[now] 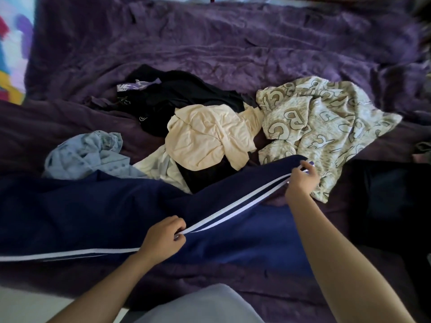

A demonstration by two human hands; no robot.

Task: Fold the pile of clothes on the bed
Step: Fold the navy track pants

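Navy track pants (98, 210) with white side stripes lie spread across the near part of the bed. My left hand (163, 238) pinches the striped seam near the middle of the pants. My right hand (302, 180) pinches the same striped edge farther right, lifting it taut between the two hands. Behind the pants sits the pile: a cream garment (210, 138), black clothes (182, 96), a light blue denim piece (86, 155) and a letter-patterned beige cloth (326, 127).
A purple blanket (233, 43) covers the bed, with open blanket behind the pile. A colourful surface (14, 50) shows at the far left. A dark object (391, 199) lies at the right edge. My grey-clad lap (205, 306) is at the bottom.
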